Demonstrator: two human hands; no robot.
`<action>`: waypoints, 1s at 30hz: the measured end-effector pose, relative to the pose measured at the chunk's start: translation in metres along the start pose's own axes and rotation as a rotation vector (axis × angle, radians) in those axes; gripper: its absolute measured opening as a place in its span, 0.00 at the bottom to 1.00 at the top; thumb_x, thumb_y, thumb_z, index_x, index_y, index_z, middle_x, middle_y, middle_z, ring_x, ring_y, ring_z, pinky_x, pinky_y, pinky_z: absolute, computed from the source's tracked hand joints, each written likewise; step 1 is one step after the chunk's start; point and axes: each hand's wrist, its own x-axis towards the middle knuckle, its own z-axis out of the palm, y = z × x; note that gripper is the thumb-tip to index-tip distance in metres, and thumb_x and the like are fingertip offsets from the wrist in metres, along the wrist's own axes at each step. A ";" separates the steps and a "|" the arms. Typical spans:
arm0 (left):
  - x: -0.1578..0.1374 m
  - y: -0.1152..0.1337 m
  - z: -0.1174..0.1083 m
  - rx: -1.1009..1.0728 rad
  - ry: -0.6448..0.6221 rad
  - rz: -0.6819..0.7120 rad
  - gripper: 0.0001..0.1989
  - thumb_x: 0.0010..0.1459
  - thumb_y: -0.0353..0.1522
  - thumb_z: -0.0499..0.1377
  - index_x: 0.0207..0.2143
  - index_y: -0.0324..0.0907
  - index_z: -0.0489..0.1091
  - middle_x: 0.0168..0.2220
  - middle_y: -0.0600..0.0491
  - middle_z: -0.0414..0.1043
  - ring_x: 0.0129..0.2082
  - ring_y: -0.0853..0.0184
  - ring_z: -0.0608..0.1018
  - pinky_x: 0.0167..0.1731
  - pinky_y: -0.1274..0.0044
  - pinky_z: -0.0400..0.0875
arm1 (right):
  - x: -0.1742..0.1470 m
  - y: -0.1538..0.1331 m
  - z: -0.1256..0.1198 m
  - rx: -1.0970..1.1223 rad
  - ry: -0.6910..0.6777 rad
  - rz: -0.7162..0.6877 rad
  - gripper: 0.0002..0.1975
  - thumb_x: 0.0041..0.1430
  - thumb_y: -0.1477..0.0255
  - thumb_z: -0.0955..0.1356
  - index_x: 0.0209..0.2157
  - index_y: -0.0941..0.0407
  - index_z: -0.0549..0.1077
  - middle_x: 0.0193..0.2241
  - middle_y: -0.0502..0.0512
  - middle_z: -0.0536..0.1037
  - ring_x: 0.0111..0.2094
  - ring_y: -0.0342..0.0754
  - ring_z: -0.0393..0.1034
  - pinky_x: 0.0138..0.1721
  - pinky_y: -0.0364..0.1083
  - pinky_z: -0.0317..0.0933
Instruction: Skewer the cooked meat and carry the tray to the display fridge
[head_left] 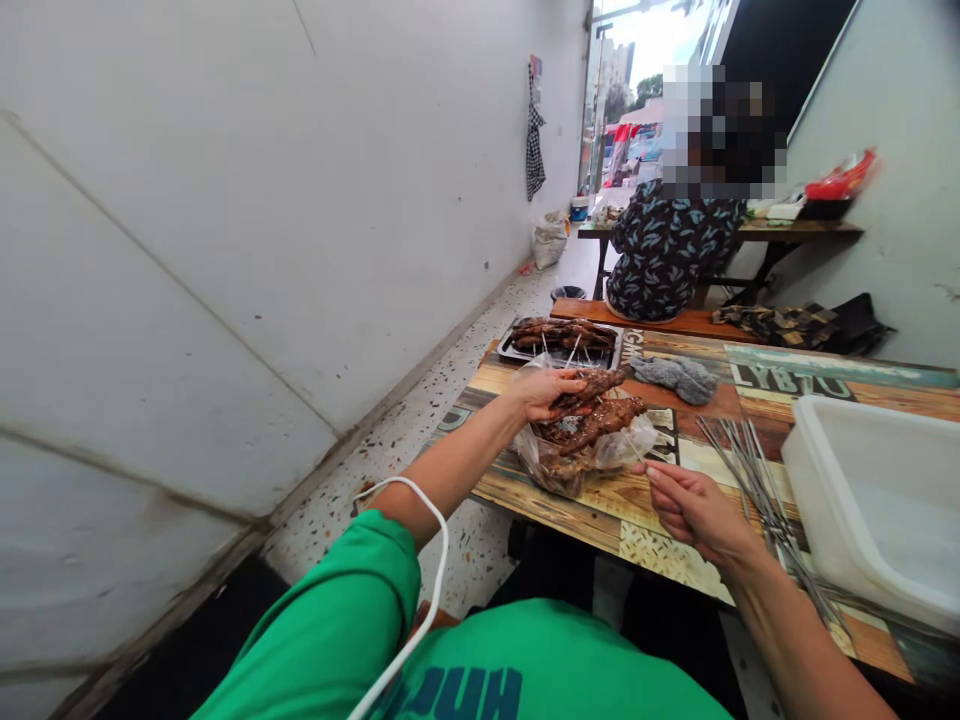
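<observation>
My left hand (551,392) is closed on a strip of dark brown marinated meat (594,388) above an open clear plastic bag (529,450). Between the thumb and fingers of my right hand (694,505) is a thin metal skewer (636,448). Its far end reaches a larger piece of meat (606,420) over the bag; I cannot tell how deep the tip goes. More meat lies inside the bag, partly hidden. Behind my left hand, a metal tray (508,350) bears several loaded skewers. A loose bundle of bare skewers (757,490) lies right of my right hand.
A white plastic tub (814,500) stands at the right of the wood-patterned table (517,490). A grey cloth or glove (675,378) lies near the far edge. Beyond, a person (667,250) sits on a bench (581,312). A white wall (300,200) runs along the left.
</observation>
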 end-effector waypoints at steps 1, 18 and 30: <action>0.000 -0.001 0.001 -0.002 0.007 0.000 0.17 0.58 0.20 0.57 0.49 0.37 0.72 0.37 0.47 0.79 0.31 0.69 0.80 0.38 0.74 0.77 | 0.000 -0.001 0.001 -0.012 0.013 -0.012 0.33 0.42 0.50 0.75 0.43 0.58 0.68 0.15 0.35 0.48 0.14 0.31 0.36 0.15 0.36 0.32; 0.001 -0.002 -0.010 0.029 -0.012 -0.022 0.11 0.56 0.24 0.62 0.43 0.39 0.72 0.32 0.51 0.76 0.28 0.68 0.79 0.32 0.74 0.76 | 0.004 -0.010 0.007 -0.088 0.059 -0.019 0.36 0.39 0.48 0.75 0.43 0.60 0.69 0.15 0.35 0.50 0.15 0.31 0.39 0.16 0.37 0.32; 0.013 -0.010 -0.010 -0.100 0.045 0.040 0.04 0.60 0.29 0.60 0.37 0.38 0.74 0.30 0.51 0.78 0.26 0.68 0.79 0.30 0.75 0.76 | 0.005 -0.024 -0.001 -0.181 0.093 -0.049 0.38 0.40 0.46 0.73 0.44 0.60 0.67 0.15 0.35 0.51 0.14 0.31 0.39 0.15 0.37 0.33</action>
